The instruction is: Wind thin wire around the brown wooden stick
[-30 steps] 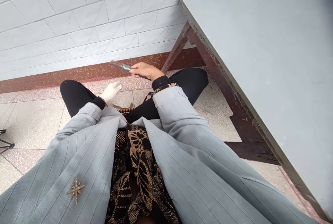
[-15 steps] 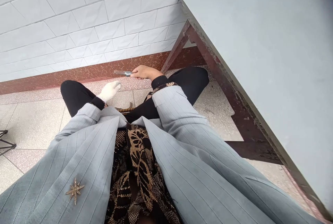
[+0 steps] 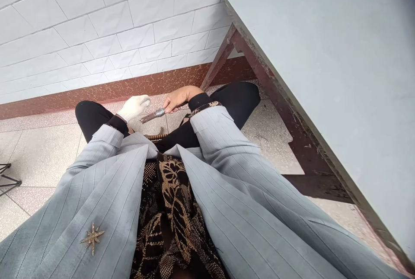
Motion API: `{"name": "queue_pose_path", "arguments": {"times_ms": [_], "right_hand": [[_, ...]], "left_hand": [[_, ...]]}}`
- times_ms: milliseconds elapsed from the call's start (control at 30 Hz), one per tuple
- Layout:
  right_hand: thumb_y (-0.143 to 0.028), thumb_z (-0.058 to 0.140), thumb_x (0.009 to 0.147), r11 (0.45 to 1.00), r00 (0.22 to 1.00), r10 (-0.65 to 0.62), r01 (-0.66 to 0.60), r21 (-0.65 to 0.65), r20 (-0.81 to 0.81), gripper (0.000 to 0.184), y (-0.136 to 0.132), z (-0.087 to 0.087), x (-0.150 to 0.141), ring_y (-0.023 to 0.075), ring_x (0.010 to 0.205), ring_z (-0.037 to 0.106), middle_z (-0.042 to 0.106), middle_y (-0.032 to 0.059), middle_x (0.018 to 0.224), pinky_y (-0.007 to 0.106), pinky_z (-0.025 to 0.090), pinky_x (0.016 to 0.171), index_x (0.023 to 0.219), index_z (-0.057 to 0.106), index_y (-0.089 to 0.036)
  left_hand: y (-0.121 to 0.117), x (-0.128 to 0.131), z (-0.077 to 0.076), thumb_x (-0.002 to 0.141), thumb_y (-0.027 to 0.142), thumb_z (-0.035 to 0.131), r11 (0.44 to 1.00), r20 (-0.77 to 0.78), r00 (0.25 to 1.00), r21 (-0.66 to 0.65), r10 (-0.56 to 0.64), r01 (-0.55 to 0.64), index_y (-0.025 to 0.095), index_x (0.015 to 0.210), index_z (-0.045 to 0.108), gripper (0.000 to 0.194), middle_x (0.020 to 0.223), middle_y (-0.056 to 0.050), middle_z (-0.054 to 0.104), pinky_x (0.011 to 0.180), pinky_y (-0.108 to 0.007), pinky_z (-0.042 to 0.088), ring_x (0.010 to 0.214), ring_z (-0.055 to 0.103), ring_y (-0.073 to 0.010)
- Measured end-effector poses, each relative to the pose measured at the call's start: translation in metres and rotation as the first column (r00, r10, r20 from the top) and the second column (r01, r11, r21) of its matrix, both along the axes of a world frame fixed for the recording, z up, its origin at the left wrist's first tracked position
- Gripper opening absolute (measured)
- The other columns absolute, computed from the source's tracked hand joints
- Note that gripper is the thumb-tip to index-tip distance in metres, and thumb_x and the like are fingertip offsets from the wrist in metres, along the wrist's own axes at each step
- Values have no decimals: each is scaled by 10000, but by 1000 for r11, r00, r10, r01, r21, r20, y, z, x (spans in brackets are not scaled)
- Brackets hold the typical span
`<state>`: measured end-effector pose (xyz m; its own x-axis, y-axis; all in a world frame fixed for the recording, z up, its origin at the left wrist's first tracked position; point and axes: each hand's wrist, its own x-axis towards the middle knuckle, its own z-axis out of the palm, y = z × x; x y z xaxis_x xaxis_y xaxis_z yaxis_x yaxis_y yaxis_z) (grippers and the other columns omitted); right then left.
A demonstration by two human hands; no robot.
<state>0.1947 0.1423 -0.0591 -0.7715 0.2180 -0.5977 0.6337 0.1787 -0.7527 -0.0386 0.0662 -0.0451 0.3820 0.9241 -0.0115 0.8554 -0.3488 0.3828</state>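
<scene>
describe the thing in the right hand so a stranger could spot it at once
Start at the big grey-topped table filling the right side, then go left, past its slanted leg, to the bare right hand. A slim brown stick-like piece juts leftward from its fingertips. Its silvery, coiled-looking wrap sets it apart from the plain white glove nearby.

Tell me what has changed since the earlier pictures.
The right hand has dipped slightly toward the body, swinging the free end of the wire-wound stick away from the wall. The gloved left hand has shifted slightly toward the wall. The right hand's grip on the stick and the table stayed as they were.
</scene>
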Motion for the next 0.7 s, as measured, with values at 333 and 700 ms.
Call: {"name": "queue_pose_path", "arguments": {"times_ms": [333, 700], "right_hand": [[-444, 713, 982, 801, 677, -513, 599, -10, -528, 320, -1, 6, 8, 68, 558, 467, 653, 8, 730, 213, 386, 551, 898, 675, -138], [-275, 734, 967, 589, 654, -674, 756, 285, -343, 218, 13, -7, 2, 71, 540, 480, 661, 31, 719, 245, 391, 550, 817, 692, -123]], "left_hand": [[-9, 4, -48, 1053, 386, 401, 948, 525, 821, -312, 226, -62, 198, 942, 600, 295, 674, 14, 501, 555, -271, 366, 547, 390, -116], [-16, 0, -20, 996, 304, 469, 993, 266, 959, -90, 101, -80, 177, 900, 640, 233, 807, -33, 641, 779, -308, 464, 772, 568, -165]]}}
